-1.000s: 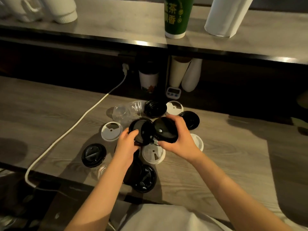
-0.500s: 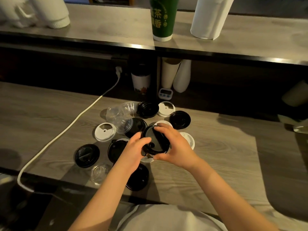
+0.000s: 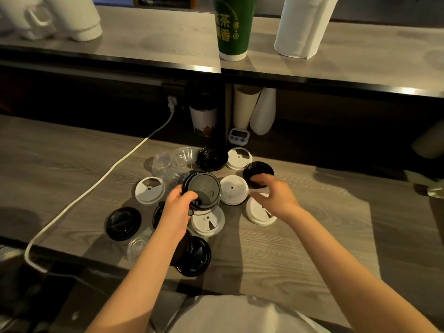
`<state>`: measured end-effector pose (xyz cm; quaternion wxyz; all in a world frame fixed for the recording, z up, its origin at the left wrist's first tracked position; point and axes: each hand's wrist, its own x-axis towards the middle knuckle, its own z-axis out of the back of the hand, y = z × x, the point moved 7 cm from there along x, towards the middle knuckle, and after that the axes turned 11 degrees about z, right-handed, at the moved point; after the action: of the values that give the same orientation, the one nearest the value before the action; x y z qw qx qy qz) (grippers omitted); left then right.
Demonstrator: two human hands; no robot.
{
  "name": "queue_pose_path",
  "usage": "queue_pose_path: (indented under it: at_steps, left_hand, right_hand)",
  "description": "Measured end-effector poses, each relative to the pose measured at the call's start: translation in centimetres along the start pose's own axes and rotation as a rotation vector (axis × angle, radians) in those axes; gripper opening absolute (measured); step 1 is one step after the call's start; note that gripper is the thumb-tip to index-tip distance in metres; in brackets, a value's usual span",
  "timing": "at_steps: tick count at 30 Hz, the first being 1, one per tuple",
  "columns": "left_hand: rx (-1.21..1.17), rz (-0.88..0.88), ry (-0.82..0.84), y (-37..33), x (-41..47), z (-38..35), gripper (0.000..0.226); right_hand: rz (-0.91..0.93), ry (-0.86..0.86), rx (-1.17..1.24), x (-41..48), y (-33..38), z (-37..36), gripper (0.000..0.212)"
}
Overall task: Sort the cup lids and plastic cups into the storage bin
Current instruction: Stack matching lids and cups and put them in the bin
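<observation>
My left hand (image 3: 176,212) grips a stack of black lids (image 3: 203,189), underside up, above the wooden counter (image 3: 312,236). My right hand (image 3: 276,195) hovers with loosely curled fingers over a black lid (image 3: 255,170) and a white lid (image 3: 258,212), holding nothing. Around them lie several more lids: white ones (image 3: 234,189) (image 3: 149,190) (image 3: 208,221) (image 3: 239,157) and black ones (image 3: 123,223) (image 3: 212,158) (image 3: 195,257). Clear plastic cups (image 3: 173,162) lie on their sides at the back of the pile; a small clear cup (image 3: 137,245) sits near the front edge. No storage bin is visible.
A white cable (image 3: 96,186) runs across the counter's left side to a plug. Under the raised shelf (image 3: 156,44) stand a lidded cup (image 3: 204,116), white cups (image 3: 254,109) and a small timer (image 3: 238,135). On the shelf are a green cup (image 3: 233,27), a paper roll (image 3: 302,25) and white cups.
My right hand has let go of the black lids and moved right, over the lids there. My left hand now holds the joined black lids alone.
</observation>
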<state>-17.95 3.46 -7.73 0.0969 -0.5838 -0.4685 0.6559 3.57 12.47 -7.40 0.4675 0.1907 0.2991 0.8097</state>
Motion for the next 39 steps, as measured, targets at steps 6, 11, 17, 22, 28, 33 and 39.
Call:
queue_pose_path:
  at_steps: [6,11,17,22,28,33,39]
  left_hand:
    - [0.023,-0.051,-0.041,-1.7,0.6,-0.4,0.020]
    - [0.014,-0.039,-0.053,-2.4,1.4,-0.9,0.021]
    - [0.057,-0.022,-0.050,-2.1,2.1,-1.2,0.020]
    - [0.037,0.003,-0.027,-1.3,2.2,-2.1,0.037]
    - [0.057,0.006,-0.018,-0.9,1.7,-2.6,0.050]
    - [0.104,-0.052,0.046,-1.4,-0.1,-3.6,0.023]
    - [0.113,-0.148,0.156,-1.9,-2.5,-6.9,0.035]
  right_hand:
    - [-0.142,0.255,-0.349,4.2,-4.7,-1.3,0.079]
    - [-0.197,0.469,-0.395,6.1,-6.0,-3.7,0.081]
    - [-0.143,0.205,-0.285,6.2,-6.3,-1.8,0.051]
    - [-0.282,-0.112,0.144,4.8,-6.4,1.3,0.031]
    - [-0.379,-0.251,0.863,2.2,-4.4,2.1,0.035]
    - [-0.361,-0.333,0.953,-0.2,-2.6,3.4,0.034]
    - [-0.315,-0.450,0.828,-5.1,-1.7,6.8,0.047]
